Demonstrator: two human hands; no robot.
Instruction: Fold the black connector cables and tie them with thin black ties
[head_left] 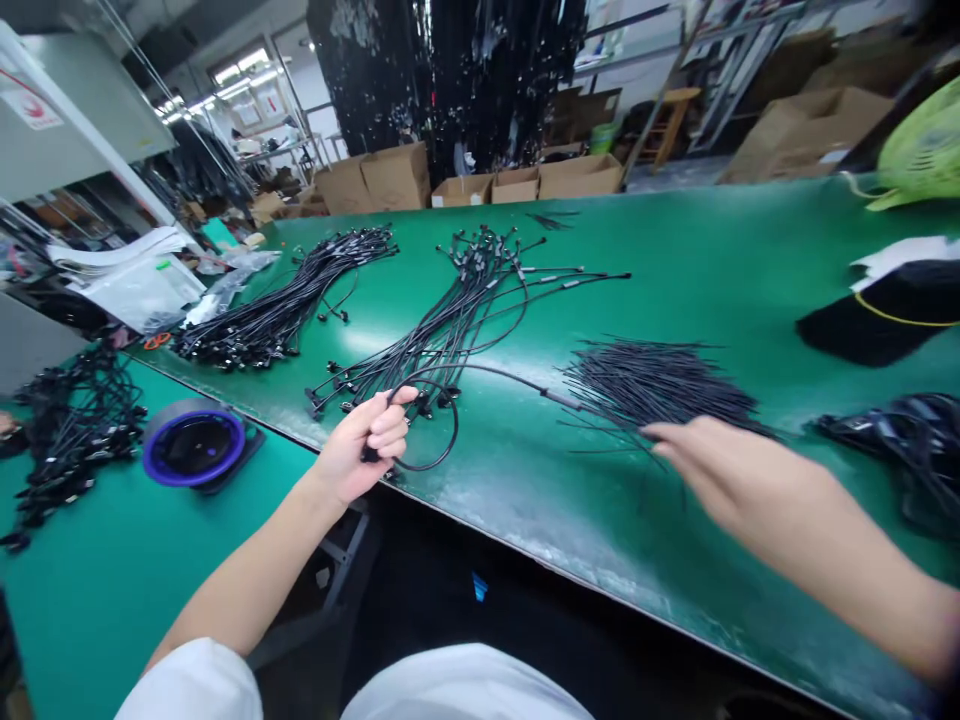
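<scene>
My left hand point(367, 440) is closed around a black cable point(450, 415) coiled into a loop near the front edge of the green table point(675, 270). The cable's free end runs right across the table toward a pile of thin black ties point(660, 385). My right hand point(705, 460) reaches at the near edge of that pile, fingers together and blurred by motion. Behind the loop lies a loose bundle of black cables with connectors point(457, 310).
A second cable bundle point(285, 300) lies at the left back. A purple-rimmed tape reel point(193, 447) and more cables point(67, 430) sit on a lower table at left. Black bags point(892, 310) and a green fan point(922, 150) are at right. Cardboard boxes point(465, 180) line the far edge.
</scene>
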